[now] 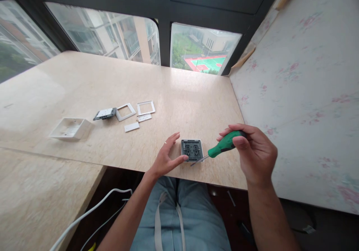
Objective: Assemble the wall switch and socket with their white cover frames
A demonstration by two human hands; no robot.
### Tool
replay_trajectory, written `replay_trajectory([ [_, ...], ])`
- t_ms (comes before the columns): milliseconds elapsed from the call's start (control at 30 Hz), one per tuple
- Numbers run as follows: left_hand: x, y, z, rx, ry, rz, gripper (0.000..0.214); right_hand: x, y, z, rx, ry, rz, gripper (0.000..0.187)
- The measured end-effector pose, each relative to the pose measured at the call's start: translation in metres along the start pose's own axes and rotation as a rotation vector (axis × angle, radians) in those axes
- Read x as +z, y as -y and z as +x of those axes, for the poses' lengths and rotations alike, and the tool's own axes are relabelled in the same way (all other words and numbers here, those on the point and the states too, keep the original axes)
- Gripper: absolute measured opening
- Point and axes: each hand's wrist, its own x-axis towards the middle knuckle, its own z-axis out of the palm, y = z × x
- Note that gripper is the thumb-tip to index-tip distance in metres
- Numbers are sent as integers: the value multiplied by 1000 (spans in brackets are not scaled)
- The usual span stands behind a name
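Clock directions are taken from the switch unit (192, 150), with 12 o'clock toward the window (165, 38); the unit lies flat on the stone counter (182, 94), close to the edge nearest the person, its dark grey face up.

Left hand (165, 159): at 8 to 9 o'clock, fingers spread and not closed on anything; the thumb reaches the unit's lower left corner and appears to touch it; the fingertips stand beside its upper left corner. Right hand (258, 152): at 3 o'clock, grasping the green handle of the screwdriver (224, 145); the shaft slants down across the unit's lower right corner; the tip points to 6 o'clock, off the middle of the face; contact with the unit cannot be confirmed.

Status, by judgement: the work on the unit is partway; the grey mechanism sits within its white surround; its face is bare, with no cover fitted; the fixings are too small to show whether they are tight.

Parts lying apart: at 10 o'clock, a white frame (127, 116) and another frame (146, 112); near them, a white strip (144, 118) and a plain strip (131, 127); between 9 and 10 o'clock, a second module (105, 112), tilted, not seated in a box; farther out, toward 9 o'clock, an open white box (82, 129) with no module in it.
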Motion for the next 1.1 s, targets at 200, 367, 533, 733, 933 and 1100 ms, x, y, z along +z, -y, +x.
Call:
replay_trajectory([
  [200, -11, -46, -3, -149, -427, -157, 34, 23, 0, 1, 90, 107, 33, 20],
  [367, -16, -113, 1, -77, -207, -188, 44, 51, -2, 1, 102, 190, -24, 23],
  [533, -12, -128, 13, -60, -244, -114, 32, 68, -2, 4, 75, 165, -89, 27],
  [733, -9, -127, 12, -19, -309, -68, 34, 65, 0, 1, 65, 202, 0, 31],
  [933, -21, -127, 12, -68, -410, -300, 31, 25, -30, -1, 86, 269, 55, 43],
  [1100, -35, -118, 14, -38, -563, -414, 27, -15, -74, -20, 74, 473, -262, 66],
])
